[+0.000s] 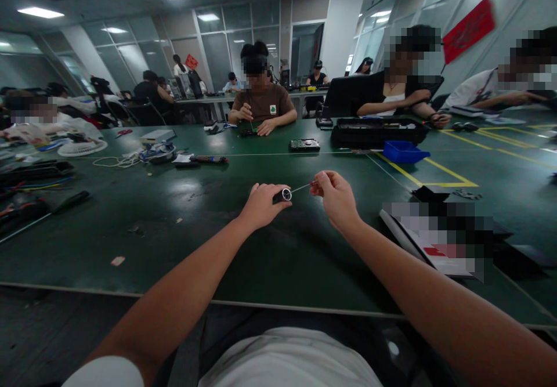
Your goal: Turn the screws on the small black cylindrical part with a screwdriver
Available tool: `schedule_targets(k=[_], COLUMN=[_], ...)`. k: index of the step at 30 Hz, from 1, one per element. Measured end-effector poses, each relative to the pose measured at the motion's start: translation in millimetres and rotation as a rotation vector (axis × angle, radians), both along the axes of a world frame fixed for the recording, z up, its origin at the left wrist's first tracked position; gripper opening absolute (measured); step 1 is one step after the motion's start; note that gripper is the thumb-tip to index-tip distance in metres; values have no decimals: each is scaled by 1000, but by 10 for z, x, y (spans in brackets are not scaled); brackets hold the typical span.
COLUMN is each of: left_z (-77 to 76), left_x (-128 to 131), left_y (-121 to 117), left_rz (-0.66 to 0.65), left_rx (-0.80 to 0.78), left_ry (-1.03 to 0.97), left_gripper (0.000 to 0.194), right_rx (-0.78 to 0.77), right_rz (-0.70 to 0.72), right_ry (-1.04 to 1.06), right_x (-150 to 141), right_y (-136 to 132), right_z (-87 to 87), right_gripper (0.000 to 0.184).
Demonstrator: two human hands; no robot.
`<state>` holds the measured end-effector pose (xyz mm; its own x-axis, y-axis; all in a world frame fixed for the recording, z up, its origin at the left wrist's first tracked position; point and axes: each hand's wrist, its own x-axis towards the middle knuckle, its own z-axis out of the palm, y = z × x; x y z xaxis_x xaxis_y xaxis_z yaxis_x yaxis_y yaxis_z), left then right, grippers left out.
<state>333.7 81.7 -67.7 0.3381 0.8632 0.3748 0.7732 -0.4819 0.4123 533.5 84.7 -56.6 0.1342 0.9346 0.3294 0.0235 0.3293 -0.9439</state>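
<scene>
Well, my left grip (263, 206) is closed round a small dark tube (286, 194), thumb below and fingers above, with its pale-rimmed end showing past my fingertips. My right grip (335, 192) is pinched on the end of a thin rod (301, 188), which slants down leftward to the tube's rim; whether its tip sits inside or only meets the edge, I cannot tell. Both are raised over the near half of the green counter (174, 248), roughly midway across. To my mind, this calls for a firm left hold, so the tube doesn't roll under my thumb, and a light right pinch that lets me feel the rod's tip. I'd line the rod up with the tube before pressing, since a slanting push could slip off the rim or bend something so slender. Resting both wrists on the counter would quiet any shake, and tipping the tube's end more towards me would show where the rod meets it. Farther off lie a drive (304, 144) and, to its right, a blue tray (402, 152).
</scene>
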Motion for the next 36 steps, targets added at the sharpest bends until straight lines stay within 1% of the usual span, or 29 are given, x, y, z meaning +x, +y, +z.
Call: schedule_targets(k=[2, 4, 6, 7, 9, 11, 13, 15, 18, 20, 23, 27, 29, 32, 34, 36], left_z=[7, 11, 8, 5, -3, -11, -15, -13, -6, -7, -19, -27, -26, -28, -35, -42], left_x=[-1, -6, -13, -17, -26, -36, -45, -50, -47, -44, -47, -54, -51, -41, -35, -31], left_y=[-5, -11, -16, -16, -11, -2, 6, 8, 4, 2, 2, 0, -3, -2, 5, 15], left_rz=[13, 25, 29, 29, 29, 33, 34, 36, 40, 38, 30, 28, 32, 34, 30, 27], left_rx=[-12, -16, -10, -6, 0, 2, 2, 6, 20, 20, 12, 10, 8, 5, 7, 8], left_ry=[6, 11, 12, 12, 9, 5, 0, -7, -20, -18, -10, -20, -8, 8, 1, -17], left_gripper=[39, 38, 37, 37, 36, 36, 36, 37, 37, 37, 36, 35, 35, 35, 35, 34], right_rx=[48, 86, 77, 79, 113, 162, 181, 168, 173, 203, 230, 232, 204, 184, 197, 206], right_rz=[-7, -36, -82, -87, -50, 7, 41, 30, -64, -109, -71, -4, -4, -43, -61, -71], right_ry=[-81, -232, -352, -385, -413, -423, -446, -498, -610, -662, -665, -626, -642, -685, -634, -514], right_x=[13, 27, 36, 39, 43, 51, 63, 76, 76, 61, 34, 39, 52, 55, 37, 11], right_y=[-24, -65, -108, -124, -136, -122, -99, -85, -97, -121, -150, -140, -129, -135, -149, -156], right_z=[27, 73, 121, 137, 146, 126, 100, 89, 107, 121, 121, 119, 130, 139, 130, 113], right_gripper=[30, 34, 35, 34, 25, 16, 13, 18, 36, 38, 28, 31, 30, 31, 26, 20])
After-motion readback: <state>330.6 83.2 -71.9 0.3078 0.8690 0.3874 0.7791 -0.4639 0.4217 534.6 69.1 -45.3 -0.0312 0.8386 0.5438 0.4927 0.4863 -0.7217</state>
